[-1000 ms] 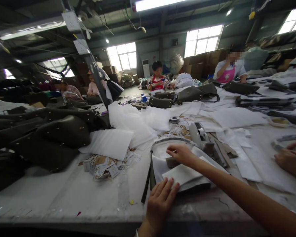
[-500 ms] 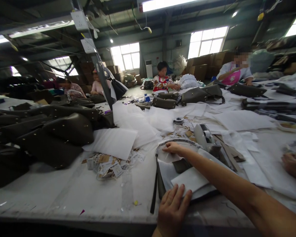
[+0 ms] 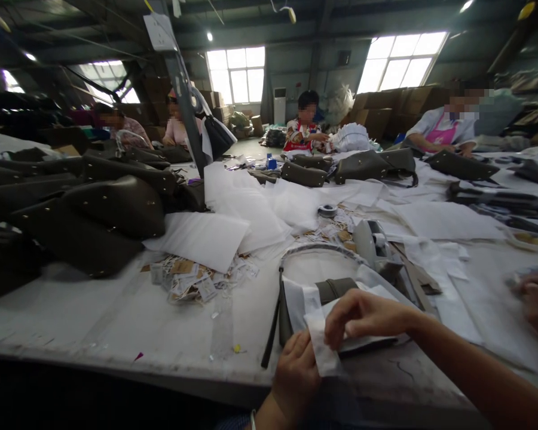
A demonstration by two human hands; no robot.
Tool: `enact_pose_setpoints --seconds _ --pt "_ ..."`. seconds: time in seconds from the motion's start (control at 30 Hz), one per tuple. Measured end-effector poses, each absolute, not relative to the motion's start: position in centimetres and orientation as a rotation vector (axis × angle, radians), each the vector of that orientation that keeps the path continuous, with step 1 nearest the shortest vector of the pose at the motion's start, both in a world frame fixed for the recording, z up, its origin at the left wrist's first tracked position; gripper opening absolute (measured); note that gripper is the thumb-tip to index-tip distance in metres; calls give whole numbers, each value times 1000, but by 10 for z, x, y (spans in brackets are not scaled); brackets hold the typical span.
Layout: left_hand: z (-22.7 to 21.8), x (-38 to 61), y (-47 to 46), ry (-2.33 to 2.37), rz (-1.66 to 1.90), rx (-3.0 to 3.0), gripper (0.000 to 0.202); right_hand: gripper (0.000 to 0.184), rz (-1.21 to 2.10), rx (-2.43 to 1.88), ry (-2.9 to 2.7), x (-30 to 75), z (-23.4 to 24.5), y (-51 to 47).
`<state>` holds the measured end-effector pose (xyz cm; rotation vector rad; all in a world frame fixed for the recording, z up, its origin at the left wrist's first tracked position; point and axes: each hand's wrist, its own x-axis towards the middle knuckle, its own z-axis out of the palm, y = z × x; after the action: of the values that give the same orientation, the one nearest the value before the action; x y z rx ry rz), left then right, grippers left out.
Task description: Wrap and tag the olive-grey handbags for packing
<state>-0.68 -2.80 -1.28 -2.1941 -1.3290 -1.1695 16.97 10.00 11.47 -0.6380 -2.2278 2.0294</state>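
Dark bag [image 3: 285, 316] lies on the counter [image 3: 116, 322] before you, tape dispenser [image 3: 371, 242] just beyond it. Your right hand [image 3: 354, 322] is curled, pinching a white sheet [image 3: 325, 355]; your left hand [image 3: 296, 370] rests at the sheet's edge (thumb hidden, grip cannot be told). Step, as judged: folding the sheet about the bag. Next move calls for steadying left, smoothing right.
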Motion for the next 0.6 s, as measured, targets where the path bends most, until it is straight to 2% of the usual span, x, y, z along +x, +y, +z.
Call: enact_pose_setpoints --seconds 0.07,0.13,0.23,0.4,0.6 --pt "-12 -8 -29 -1333 -1142 -2225 34 47 1760 -833 -2074 174 107 107" --pt "-10 -8 -29 -1336 -1103 -2239 36 41 1320 -1014 -2035 172 94 119" --pt "-9 -9 -29 -1332 -1094 -2217 36 32 922 -1045 -2232 160 77 135" --pt "-8 -10 -28 -1329 -1053 -2210 36 41 765 -1047 -2637 136 60 145" --pt "-4 -11 -28 -1314 -1020 -2216 36 50 726 -1136 -2579 132 65 132"
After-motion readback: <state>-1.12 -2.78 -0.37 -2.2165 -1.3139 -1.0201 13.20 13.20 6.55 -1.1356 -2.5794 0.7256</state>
